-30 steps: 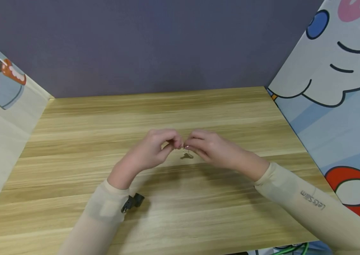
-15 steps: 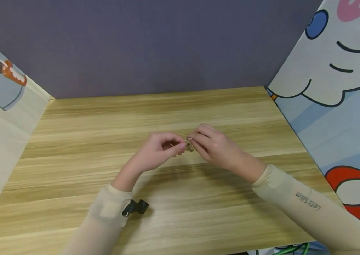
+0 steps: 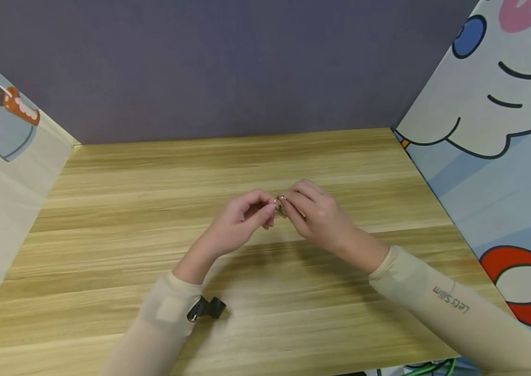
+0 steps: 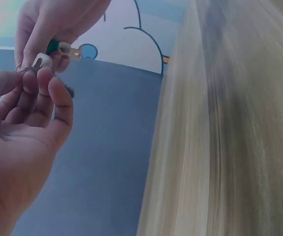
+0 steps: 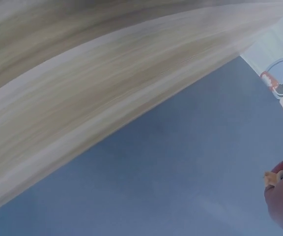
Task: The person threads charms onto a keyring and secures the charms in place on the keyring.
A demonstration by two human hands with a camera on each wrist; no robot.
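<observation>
My left hand [image 3: 242,219] and right hand [image 3: 314,216] meet fingertip to fingertip above the middle of the table. Between them is a small metal key ring [image 3: 280,210], pinched by thumb and fingers from both sides. In the left wrist view, the left fingers [image 4: 43,93] curl up to the thin metal, while a dark metal piece [image 4: 69,90] shows behind them. A small green and white charm [image 4: 58,47] with a yellowish end sits inside the right hand [image 4: 58,22]. Its yellow tip [image 5: 270,178] pokes out in the right wrist view. Fingers hide most of the ring.
The wood-grain table [image 3: 129,209] extends below both hands. A dark blue-grey panel [image 3: 227,68] stands at the back, with cartoon-printed walls [image 3: 495,198] on either side. A black camera mount [image 3: 209,308] juts from the left wrist. Green cable [image 3: 429,368] lies beyond the front edge.
The metal pieces hung below the right fingertips a second ago; now they are mostly covered. The left fingers have closed in on the ring, and both hands have shifted slightly away from me.
</observation>
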